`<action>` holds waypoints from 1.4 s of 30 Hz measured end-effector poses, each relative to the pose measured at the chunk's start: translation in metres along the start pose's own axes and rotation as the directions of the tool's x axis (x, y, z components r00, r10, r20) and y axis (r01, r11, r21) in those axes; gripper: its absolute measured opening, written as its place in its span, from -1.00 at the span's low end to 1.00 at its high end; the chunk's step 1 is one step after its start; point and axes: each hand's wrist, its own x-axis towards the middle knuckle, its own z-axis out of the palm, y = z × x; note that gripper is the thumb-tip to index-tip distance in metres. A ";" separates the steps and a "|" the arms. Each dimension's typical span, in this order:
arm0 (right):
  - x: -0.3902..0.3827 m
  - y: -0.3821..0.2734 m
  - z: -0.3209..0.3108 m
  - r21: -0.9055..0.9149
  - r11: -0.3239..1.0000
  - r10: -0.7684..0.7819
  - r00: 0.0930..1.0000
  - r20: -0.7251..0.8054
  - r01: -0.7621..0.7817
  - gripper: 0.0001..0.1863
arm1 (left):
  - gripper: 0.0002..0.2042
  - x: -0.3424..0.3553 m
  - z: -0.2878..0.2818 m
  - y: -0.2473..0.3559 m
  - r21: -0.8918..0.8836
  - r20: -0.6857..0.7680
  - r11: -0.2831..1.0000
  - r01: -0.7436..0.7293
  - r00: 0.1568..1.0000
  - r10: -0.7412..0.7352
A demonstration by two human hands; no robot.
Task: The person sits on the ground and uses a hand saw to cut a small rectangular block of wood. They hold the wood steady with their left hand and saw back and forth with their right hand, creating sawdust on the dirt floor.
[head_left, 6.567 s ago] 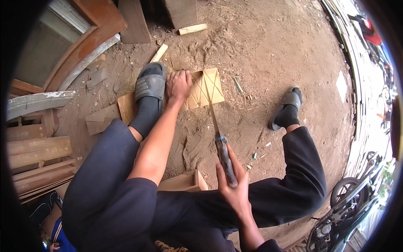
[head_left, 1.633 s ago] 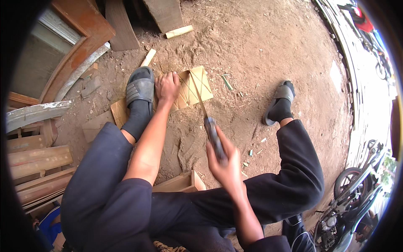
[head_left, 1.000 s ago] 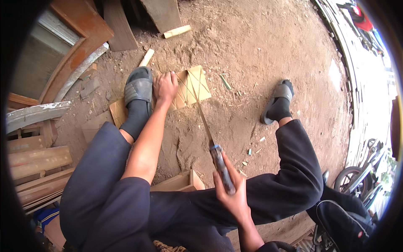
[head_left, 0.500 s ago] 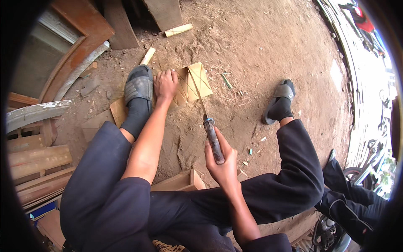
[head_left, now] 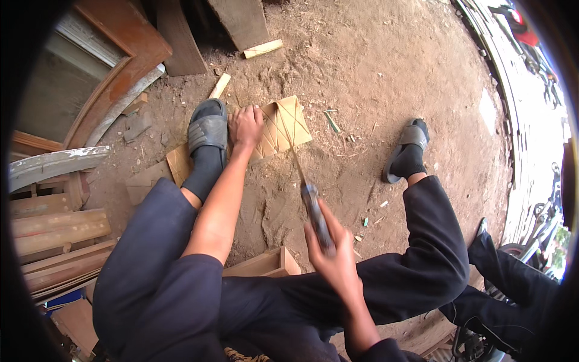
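Observation:
A light wooden board marked with crossing dark lines lies on the dirt ground. My left hand grips it, fingers curled at its far edge. Beside that hand, my left foot in a grey sandal presses on the same board. In my right hand, the fingers are wrapped round the worn dark handle of a handsaw, slightly blurred. Its narrow blade points away from me and lies across the marked part of the board; where its tip ends is hard to make out.
Two small wood offcuts lie beyond the board. Door frames and stacked timber fill the left side. A wooden box-like piece sits close to me. Another person's dark-trousered legs show at lower right, near motorbikes.
My right hand has drawn the saw back toward me and slightly to the right. My left hand and foot keep their place on the board; the whole view has shifted a little.

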 end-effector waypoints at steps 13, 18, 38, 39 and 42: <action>-0.042 -0.023 -0.022 -0.023 1.000 0.006 1.000 0.003 -0.006 -0.48 | -0.60 -0.001 -0.003 0.005 -0.033 0.017 0.999 0.007 1.000 -0.006; -0.011 -0.016 -0.007 -0.085 0.995 0.042 0.999 -0.002 -0.042 -0.50 | -0.56 0.002 -0.006 0.006 -0.020 0.068 0.999 0.032 0.997 -0.030; -0.037 -0.010 -0.028 -0.022 1.000 -0.002 1.000 0.016 0.002 -0.46 | -0.56 0.000 -0.012 0.011 -0.034 0.065 0.999 0.021 0.998 -0.019; -0.034 -0.002 -0.027 -0.006 1.000 -0.018 1.000 -0.003 0.018 -0.47 | -0.56 -0.002 -0.012 0.011 -0.020 0.061 1.000 0.024 0.998 -0.023; 0.012 0.014 -0.004 0.016 0.996 -0.084 0.996 -0.020 0.084 -0.49 | -0.56 -0.001 -0.009 0.009 -0.014 0.034 1.000 0.006 0.999 -0.006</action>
